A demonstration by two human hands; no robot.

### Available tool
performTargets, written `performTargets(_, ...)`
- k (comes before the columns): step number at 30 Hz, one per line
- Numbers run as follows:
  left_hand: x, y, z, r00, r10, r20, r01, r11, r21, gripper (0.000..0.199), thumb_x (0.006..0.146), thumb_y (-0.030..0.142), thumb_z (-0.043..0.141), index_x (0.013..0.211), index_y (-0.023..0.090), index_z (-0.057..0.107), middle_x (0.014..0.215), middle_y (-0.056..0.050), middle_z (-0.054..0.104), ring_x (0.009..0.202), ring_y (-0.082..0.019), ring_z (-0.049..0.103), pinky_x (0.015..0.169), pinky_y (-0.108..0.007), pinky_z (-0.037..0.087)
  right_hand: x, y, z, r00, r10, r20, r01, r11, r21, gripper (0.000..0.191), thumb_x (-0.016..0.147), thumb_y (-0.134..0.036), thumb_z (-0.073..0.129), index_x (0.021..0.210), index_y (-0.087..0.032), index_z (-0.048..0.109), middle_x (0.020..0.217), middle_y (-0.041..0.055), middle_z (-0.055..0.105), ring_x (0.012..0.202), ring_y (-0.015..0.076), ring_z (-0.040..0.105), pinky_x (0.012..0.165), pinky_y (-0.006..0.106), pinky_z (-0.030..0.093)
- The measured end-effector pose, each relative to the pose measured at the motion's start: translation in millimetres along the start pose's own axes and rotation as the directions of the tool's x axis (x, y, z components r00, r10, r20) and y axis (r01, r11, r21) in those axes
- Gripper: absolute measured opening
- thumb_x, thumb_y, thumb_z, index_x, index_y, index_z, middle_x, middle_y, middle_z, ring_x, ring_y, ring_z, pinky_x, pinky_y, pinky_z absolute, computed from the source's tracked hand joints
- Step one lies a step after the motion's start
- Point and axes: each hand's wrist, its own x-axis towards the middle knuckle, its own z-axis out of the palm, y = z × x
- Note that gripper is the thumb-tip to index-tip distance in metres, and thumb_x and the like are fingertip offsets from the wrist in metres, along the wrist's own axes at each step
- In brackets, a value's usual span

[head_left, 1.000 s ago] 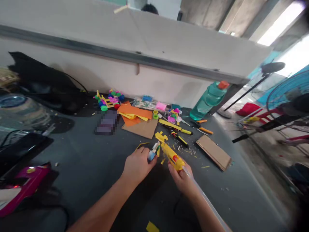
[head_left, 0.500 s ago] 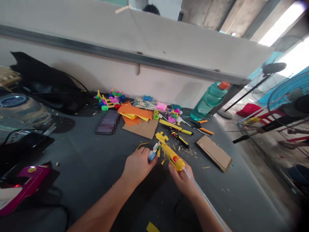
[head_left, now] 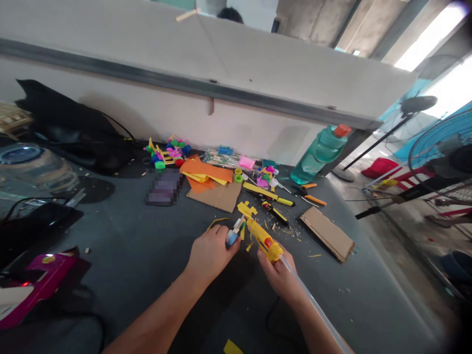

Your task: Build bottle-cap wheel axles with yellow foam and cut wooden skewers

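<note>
My right hand [head_left: 278,273] is wrapped around a yellow hot glue gun [head_left: 262,238], and a long clear glue stick [head_left: 313,300] runs out of its back over my forearm. In my left hand [head_left: 210,250] is a small blue and white piece [head_left: 232,237], pinched between thumb and fingers; its exact kind I cannot make out. The gun's nozzle lies close to the tip of that piece; whether they touch is unclear. Just beyond them is a yellow cut-out [head_left: 246,209], with thin yellow scraps [head_left: 249,246] around.
Behind lie orange and yellow sheets [head_left: 210,171] on cardboard [head_left: 217,196], a yellow-black cutter [head_left: 276,213] and orange-handled pliers [head_left: 313,199]. A green bottle [head_left: 319,155] leans at the back right; folded cardboard [head_left: 326,232] rests near the right edge. A magenta device [head_left: 40,282] is at left.
</note>
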Motion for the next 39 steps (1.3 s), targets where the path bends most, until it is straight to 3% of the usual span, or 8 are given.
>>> performTargets(21, -0.3, -0.7, -0.3, 1.0, -0.008, 0.009, 0.008, 1.0, 0.02, 0.027, 0.084, 0.044, 0.045, 0.072, 0.02, 0.052, 0.076, -0.003, 0.061, 0.074, -0.018, 0.058, 0.06, -0.027, 0.037, -0.5, -3.8, -0.8, 0.997, 0.015, 0.073, -0.017, 0.999, 0.028, 0.011, 0.085, -0.027, 0.048, 0.085, -0.019, 0.056, 0.077, 0.0033, 0.058, 0.067, 0.0149, 0.057, 0.062, 0.024, 0.045)
performTargets(29, -0.2, -1.3, -1.2, 1.0, -0.001, -0.005, 0.001, 1.0, 0.012, 0.026, 0.084, 0.043, 0.046, 0.072, 0.02, 0.052, 0.076, -0.003, 0.061, 0.074, -0.018, 0.058, 0.059, -0.027, 0.036, 0.2, -4.7, -1.0, 0.995, -0.04, 0.088, 0.043, 0.998, -0.035, 0.014, 0.085, -0.027, 0.047, 0.075, -0.019, 0.053, 0.075, 0.0038, 0.057, 0.07, 0.0162, 0.057, 0.058, 0.022, 0.044)
performTargets(39, 0.8, -0.9, -1.3, 1.0, -0.029, 0.008, 0.028, 0.999, 0.016, 0.024, 0.083, 0.042, 0.047, 0.073, 0.02, 0.053, 0.077, -0.003, 0.061, 0.075, -0.018, 0.058, 0.059, -0.027, 0.036, 0.5, -9.3, -3.1, 0.989, -0.019, 0.145, 0.022, 1.0, -0.015, 0.016, 0.085, -0.026, 0.046, 0.07, -0.02, 0.046, 0.069, 0.0006, 0.051, 0.064, 0.0134, 0.052, 0.059, 0.023, 0.041)
